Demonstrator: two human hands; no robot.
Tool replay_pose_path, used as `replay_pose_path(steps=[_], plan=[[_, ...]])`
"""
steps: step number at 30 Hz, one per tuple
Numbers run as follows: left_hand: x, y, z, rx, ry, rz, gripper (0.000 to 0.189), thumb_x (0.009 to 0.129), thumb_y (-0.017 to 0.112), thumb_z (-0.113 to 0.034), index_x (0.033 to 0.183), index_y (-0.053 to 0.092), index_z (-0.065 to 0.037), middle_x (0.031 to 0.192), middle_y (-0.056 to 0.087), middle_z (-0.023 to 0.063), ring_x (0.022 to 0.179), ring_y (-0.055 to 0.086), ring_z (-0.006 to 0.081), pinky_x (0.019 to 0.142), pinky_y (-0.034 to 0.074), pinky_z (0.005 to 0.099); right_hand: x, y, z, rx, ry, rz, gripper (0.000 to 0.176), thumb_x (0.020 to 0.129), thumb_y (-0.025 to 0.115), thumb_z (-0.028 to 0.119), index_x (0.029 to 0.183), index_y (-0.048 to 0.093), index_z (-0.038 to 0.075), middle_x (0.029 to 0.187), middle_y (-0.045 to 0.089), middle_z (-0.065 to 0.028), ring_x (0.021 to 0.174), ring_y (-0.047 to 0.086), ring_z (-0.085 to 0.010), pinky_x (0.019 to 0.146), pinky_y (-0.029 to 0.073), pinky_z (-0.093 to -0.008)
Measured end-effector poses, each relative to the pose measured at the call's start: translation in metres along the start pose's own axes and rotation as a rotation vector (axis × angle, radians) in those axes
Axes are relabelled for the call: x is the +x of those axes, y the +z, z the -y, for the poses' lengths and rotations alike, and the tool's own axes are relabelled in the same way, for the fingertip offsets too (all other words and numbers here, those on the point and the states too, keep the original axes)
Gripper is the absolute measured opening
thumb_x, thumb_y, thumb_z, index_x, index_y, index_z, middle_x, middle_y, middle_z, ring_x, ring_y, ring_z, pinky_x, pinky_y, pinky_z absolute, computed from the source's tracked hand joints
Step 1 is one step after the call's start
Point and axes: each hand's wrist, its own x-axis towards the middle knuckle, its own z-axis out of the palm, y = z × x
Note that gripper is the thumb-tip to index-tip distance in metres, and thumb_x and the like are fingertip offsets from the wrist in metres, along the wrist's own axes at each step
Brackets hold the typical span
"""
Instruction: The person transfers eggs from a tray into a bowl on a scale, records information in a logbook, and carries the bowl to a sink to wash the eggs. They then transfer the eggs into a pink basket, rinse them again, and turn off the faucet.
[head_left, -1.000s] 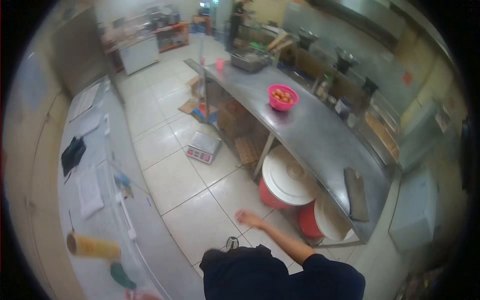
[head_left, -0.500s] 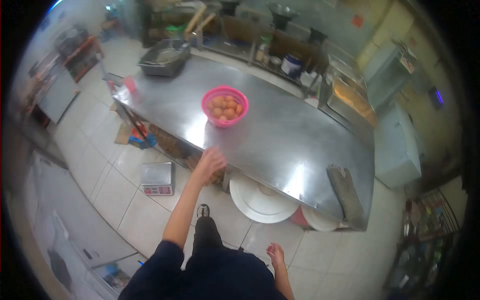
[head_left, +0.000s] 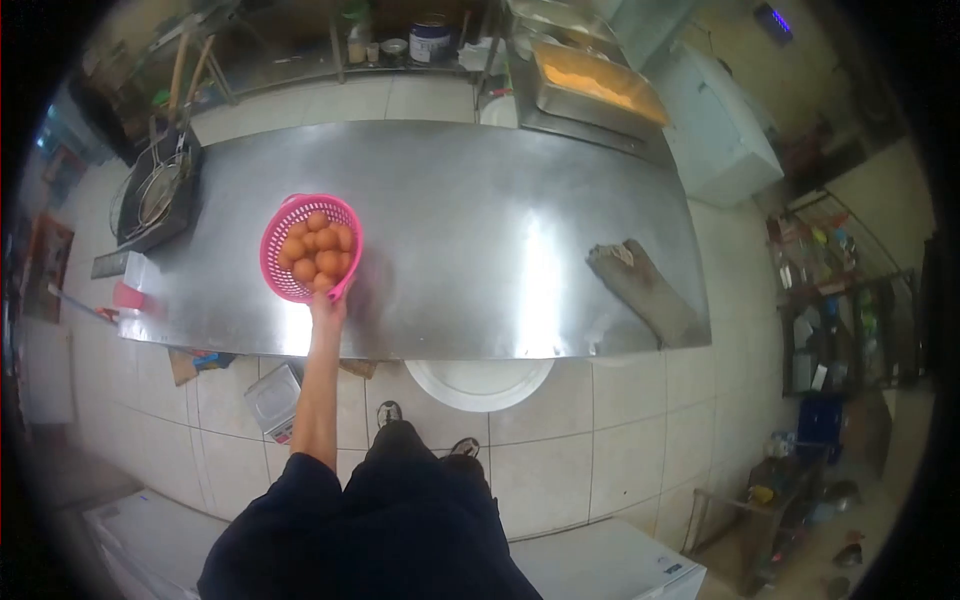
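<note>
A pink plastic basket (head_left: 272, 262) stands on the steel table (head_left: 440, 230), left of its middle, with several brown eggs (head_left: 318, 250) inside. My left hand (head_left: 328, 308) is at the basket's near rim, its fingers closed on the pink handle. The arm reaches over the table's front edge. My right hand is out of view.
At the table's left end are a dark tray (head_left: 165, 190) with strainers and a pink cup (head_left: 127, 296). A grey cloth (head_left: 645, 290) lies at the right. A scale (head_left: 275, 398) is on the floor. Behind the table stands a metal pan (head_left: 600, 95) with orange contents.
My left hand has moved from the table's front edge to the basket's rim and taken hold of it. My right hand has left the view. The camera has turned and come closer to the table.
</note>
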Motion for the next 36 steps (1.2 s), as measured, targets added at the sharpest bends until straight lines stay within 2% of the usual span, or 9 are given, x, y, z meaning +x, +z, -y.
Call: replay_pose_path(steps=[10,14,16,21,24,28,29,32,36], plan=[[-0.193,0.061,0.048,0.571,-0.225,-0.083,0.042,0.091,0.05,0.0,0.132,0.044,-0.002,0.127,0.054,0.011,0.113,0.056,0.0257,0.099,0.049,0.0452,0.064,-0.02,0.021,-0.181,-0.005,0.079,0.022,0.098,0.052,0.024,0.102,0.059,0.004,0.079,0.061,-0.0061,0.07,0.059,-0.0162,0.062,0.05,-0.0308],[-0.277,0.12,0.13,0.72,-0.529,0.011,0.041,0.09,0.05,0.001,0.13,0.045,-0.001,0.121,0.058,0.0115,0.107,0.06,0.0232,0.096,0.05,0.0399,0.207,-0.099,0.04,-0.415,-0.587,0.102,0.022,0.098,0.052,0.024,0.1,0.059,0.003,0.079,0.061,-0.0057,0.071,0.059,-0.0156,0.063,0.049,-0.0304],[-0.323,0.19,0.189,0.733,-0.691,0.012,0.04,0.089,0.05,0.002,0.13,0.046,0.0,0.12,0.059,0.0123,0.109,0.06,0.0242,0.097,0.05,0.0389,0.139,-0.067,0.24,-0.23,-0.597,-0.105,0.021,0.101,0.05,0.022,0.098,0.058,0.002,0.084,0.061,-0.0041,0.076,0.058,-0.0133,0.068,0.049,-0.0282],[-0.377,0.24,0.358,0.835,-1.239,0.219,0.039,0.09,0.052,0.001,0.129,0.046,0.003,0.121,0.059,0.0137,0.11,0.06,0.0238,0.098,0.05,0.0392,0.134,-0.095,0.488,-0.105,-0.733,0.176,0.034,0.101,0.049,0.03,0.123,0.051,0.005,0.108,0.058,-0.0067,0.101,0.058,-0.0172,0.085,0.05,-0.0341],[-0.407,0.283,0.466,0.931,-1.372,0.424,0.04,0.09,0.053,-0.003,0.13,0.047,-0.008,0.113,0.059,0.0055,0.106,0.059,0.0206,0.096,0.051,0.0409,0.164,-0.128,0.536,0.0,-0.702,0.683,0.067,0.096,0.045,0.057,0.144,0.031,0.013,0.136,0.038,-0.0092,0.125,0.041,-0.0216,0.087,0.051,-0.04],[-0.448,0.357,0.627,1.049,-1.493,0.851,0.056,0.087,0.057,-0.004,0.14,0.039,-0.011,0.126,0.053,0.0064,0.116,0.052,0.0216,0.096,0.048,0.0383,0.199,-0.187,0.576,0.07,-0.397,0.641,0.086,0.092,0.039,0.069,0.155,0.006,0.02,0.16,0.009,-0.0076,0.145,0.017,-0.0258,0.112,0.031,-0.0516],[-0.476,0.392,0.666,0.992,-1.467,1.037,0.064,0.091,0.058,-0.008,0.148,0.03,-0.013,0.137,0.046,0.0086,0.127,0.046,0.0247,0.099,0.046,0.0404,0.212,-0.206,0.589,0.285,-0.387,0.671,0.087,0.092,0.038,0.069,0.155,0.007,0.019,0.16,0.011,-0.0086,0.145,0.019,-0.0263,0.114,0.028,-0.0504],[-0.486,0.396,0.788,1.485,-1.87,0.857,0.063,0.091,0.054,-0.005,0.148,0.029,-0.013,0.137,0.045,0.0078,0.126,0.046,0.0234,0.096,0.048,0.0417,0.239,-0.255,0.59,0.747,-0.292,0.563,0.087,0.092,0.04,0.068,0.154,0.013,0.013,0.158,0.021,-0.0104,0.143,0.026,-0.0269,0.116,0.025,-0.0479],[-0.556,0.493,0.914,1.458,-1.852,1.414,0.054,0.088,0.055,-0.007,0.14,0.04,-0.01,0.126,0.052,0.006,0.116,0.051,0.0193,0.091,0.048,0.0386,0.271,-0.299,0.627,0.948,-0.284,0.33,0.089,0.09,0.05,0.064,0.152,0.021,0.007,0.154,0.03,-0.0117,0.141,0.032,-0.0259,0.116,0.028,-0.0462]])
